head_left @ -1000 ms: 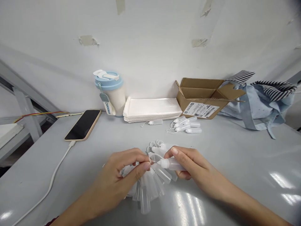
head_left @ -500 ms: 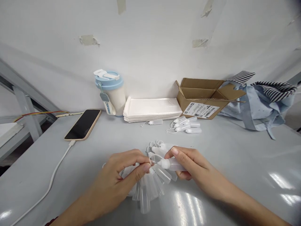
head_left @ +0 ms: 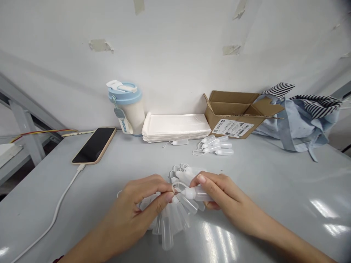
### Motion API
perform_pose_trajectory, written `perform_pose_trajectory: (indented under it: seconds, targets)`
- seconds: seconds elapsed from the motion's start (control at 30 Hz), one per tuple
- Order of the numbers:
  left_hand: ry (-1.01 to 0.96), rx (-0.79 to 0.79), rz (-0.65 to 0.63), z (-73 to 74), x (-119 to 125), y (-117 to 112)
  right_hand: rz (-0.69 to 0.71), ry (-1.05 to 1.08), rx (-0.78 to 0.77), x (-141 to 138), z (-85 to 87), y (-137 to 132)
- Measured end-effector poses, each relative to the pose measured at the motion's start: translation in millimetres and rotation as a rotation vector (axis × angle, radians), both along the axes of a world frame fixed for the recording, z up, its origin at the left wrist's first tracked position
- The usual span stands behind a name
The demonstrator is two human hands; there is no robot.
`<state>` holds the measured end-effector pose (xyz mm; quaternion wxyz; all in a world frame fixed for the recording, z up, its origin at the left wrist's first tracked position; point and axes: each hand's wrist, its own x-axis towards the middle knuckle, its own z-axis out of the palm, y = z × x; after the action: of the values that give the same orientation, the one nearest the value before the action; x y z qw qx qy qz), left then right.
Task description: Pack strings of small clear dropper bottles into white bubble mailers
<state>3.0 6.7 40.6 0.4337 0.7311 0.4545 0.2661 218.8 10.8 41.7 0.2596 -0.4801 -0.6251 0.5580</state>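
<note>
My right hand is closed around a small clear needle-tip squeeze bottle, held on its side with the white nozzle pointing left. From the nozzle a thin needle reaches toward my left hand. That hand's thumb and forefinger pinch the small tethered cap at the end of the bottle's white strap, mostly hidden by the fingertips. Whether the needle tip touches the cap cannot be made out. Beneath both hands lies a pile of similar clear bottles, partly covered by my left hand.
Farther back lie a small group of bottles and a single bottle. Behind them are a stack of white trays, an open cardboard box and a blue cloth bag. A lidded cup and a cabled phone are at left.
The whole view has shifted slightly. Both hands keep the same grips, with the bottle's nozzle and needle still close to my left fingertips.
</note>
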Motion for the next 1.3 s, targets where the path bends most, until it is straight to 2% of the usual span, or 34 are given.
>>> perform_pose_trajectory:
  seconds: [0.33, 0.47, 0.67, 0.87, 1.03, 1.3]
  targets:
    - [0.069, 0.183, -0.095, -4.3, -3.7, -1.7, 0.038, -0.141, 0.141, -0.1, -0.1, -2.5]
    - [0.039, 0.226, -0.081, -3.9, 0.0, -1.7, 0.031, -0.135, 0.142, -2.2, -0.4, -4.7]
    - [0.025, 0.402, -0.058, -6.3, 5.9, -1.7, 0.01, -0.134, 0.111, -3.5, -1.3, -4.8]
    - [0.11, 0.369, -0.034, -6.8, 1.0, -2.3, 0.018, -0.061, 0.027, -1.9, 1.4, -3.0]
    - [0.1, 0.394, -0.022, -7.1, 0.7, -2.5, 0.008, 0.013, -0.018, -0.6, -1.4, -3.2]
    - [0.043, 0.313, 0.051, -6.6, -2.6, 0.2, -0.004, -0.026, 0.077, 1.1, -3.8, 2.6]
